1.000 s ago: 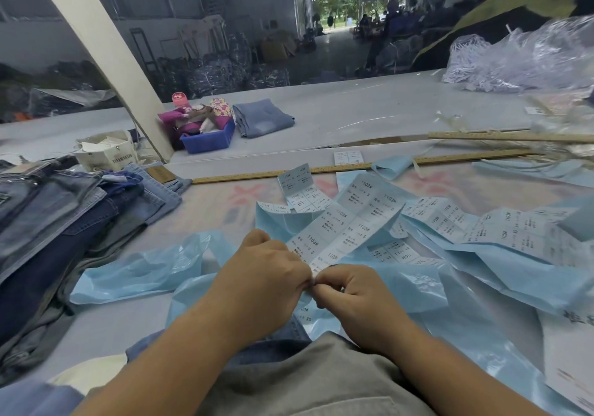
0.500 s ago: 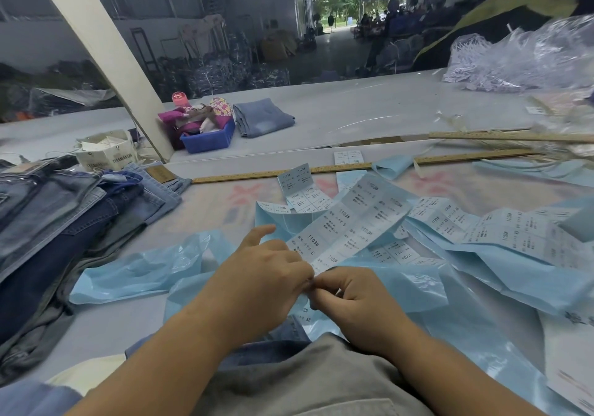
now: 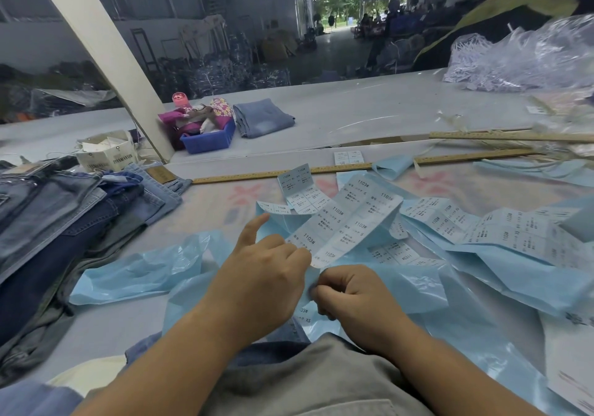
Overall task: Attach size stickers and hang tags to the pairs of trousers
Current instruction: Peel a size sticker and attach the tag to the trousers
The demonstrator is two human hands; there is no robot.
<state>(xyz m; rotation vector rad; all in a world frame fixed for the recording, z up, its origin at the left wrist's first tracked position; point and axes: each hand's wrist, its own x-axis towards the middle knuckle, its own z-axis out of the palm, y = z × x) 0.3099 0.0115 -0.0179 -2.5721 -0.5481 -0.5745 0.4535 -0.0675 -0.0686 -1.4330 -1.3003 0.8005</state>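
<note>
Cluttered table [image 3: 369,116], sticker strip [image 3: 350,219] pinched between both hands' fingers [image 3: 294,251]

- Left of the frame: a stack of jeans [image 3: 64,222] blocks that side, with a box of hang tags [image 3: 107,155] behind it.
- Centre and right: loose sticker sheets [image 3: 482,226] and blue backing paper [image 3: 514,274] cover the table.
- Middle band: bare patterned table top [image 3: 218,209] lies open between the jeans and the sheets, bounded above by a wooden ruler [image 3: 353,167].
- Upper centre: grey table [image 3: 369,110] is open beyond the blue bin [image 3: 209,137] and folded jeans [image 3: 262,121].
</note>
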